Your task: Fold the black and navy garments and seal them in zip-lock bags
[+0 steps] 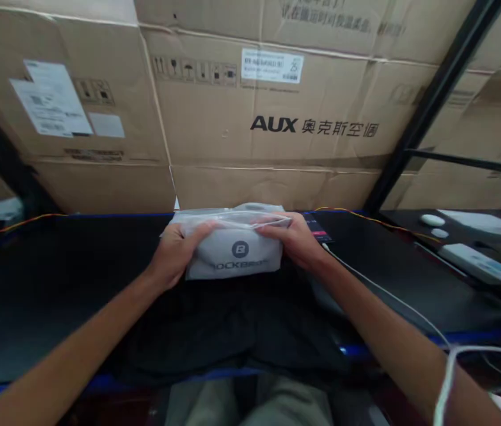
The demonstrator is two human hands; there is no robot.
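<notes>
A white translucent plastic bag [228, 269] with a round logo and dark lettering is held up over the black table. My left hand [173, 251] grips its left side, thumb lying across the front near the top. On the right, my right hand [297, 239] pinches the upper edge, where the bag's opening [254, 222] shows as folded film. Whatever fills the bag is hidden; it looks bulky and pale. Below both hands, a dark cloth [232, 331] lies on the table, touching its front edge.
Large cardboard boxes [215, 136] stand behind the black table [55, 278]. A phone [316, 226] with a white cable [378, 284] lies just beyond my right hand. Black metal posts [423, 112] rise at both sides. A white device [476, 260] sits at the right.
</notes>
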